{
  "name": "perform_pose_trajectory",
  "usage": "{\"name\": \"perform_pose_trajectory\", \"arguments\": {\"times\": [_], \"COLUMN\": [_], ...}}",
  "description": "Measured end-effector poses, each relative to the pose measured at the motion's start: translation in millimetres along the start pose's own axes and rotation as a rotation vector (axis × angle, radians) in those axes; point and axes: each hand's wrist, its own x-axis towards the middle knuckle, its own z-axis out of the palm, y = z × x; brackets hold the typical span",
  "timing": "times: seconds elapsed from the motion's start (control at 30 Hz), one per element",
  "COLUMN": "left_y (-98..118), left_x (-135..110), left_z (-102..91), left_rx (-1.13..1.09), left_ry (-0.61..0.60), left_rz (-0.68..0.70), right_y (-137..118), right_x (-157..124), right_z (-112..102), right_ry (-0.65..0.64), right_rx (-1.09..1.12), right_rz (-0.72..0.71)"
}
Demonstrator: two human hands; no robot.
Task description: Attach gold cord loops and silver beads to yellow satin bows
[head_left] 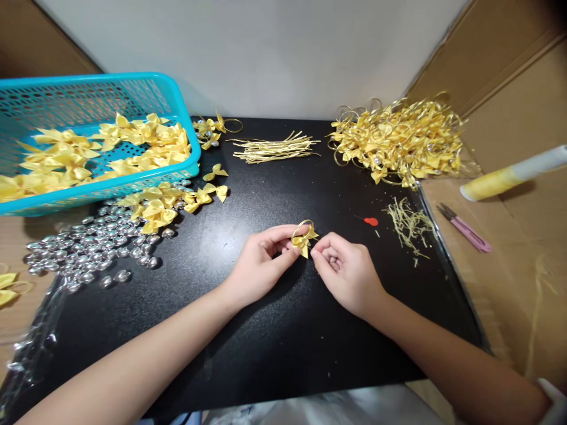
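A small yellow ribbon bow [302, 242] with a gold cord loop standing up from it is pinched between the thumb and fingers of my left hand [266, 258], above the middle of the black table. Just right of the bow, my right hand [343, 267] has its thumb and forefinger pressed together, the other fingers curled in. Whatever those fingertips hold, if anything, is too small to make out. Gold cord pieces [274, 147] lie in a bundle beyond my hands. To the left, loose yellow bows [157, 209] lie by many shiny silver bead-like pieces [93, 251].
A turquoise basket [188, 139] with yellow bows stands at the back left. Looped bows [398, 141] are heaped at the back right. Cord scraps [410, 227], a red piece [371, 222], pink-handled snips [465, 228] and a yellow-and-white roll [514, 174] lie on the right.
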Motion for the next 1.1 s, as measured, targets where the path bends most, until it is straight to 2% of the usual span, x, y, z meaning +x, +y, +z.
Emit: {"name": "perform_pose_trajectory", "arguments": {"times": [0.27,0.87,0.97,1.1], "left_y": [2.4,5.8,5.0,7.7], "left_x": [-0.1,0.2,-1.6,-4.8], "left_z": [2.3,4.7,3.6,2.9], "left_rx": [0.005,0.022,0.043,0.269], "left_ry": [-0.006,-0.010,-0.006,0.026], "left_rz": [-0.018,-0.011,0.051,0.199], "right_y": [-3.6,-2.9,-2.8,-2.3], "right_x": [-1.0,1.2,0.7,-0.5], "right_z": [0.3,4.7,4.5,4.4], "right_ry": [-0.031,0.000,0.001,-0.003], "right_rx": [-0.034,-0.016,-0.019,-0.043], "right_rz": [0.043,0.079,0.069,0.046]}}
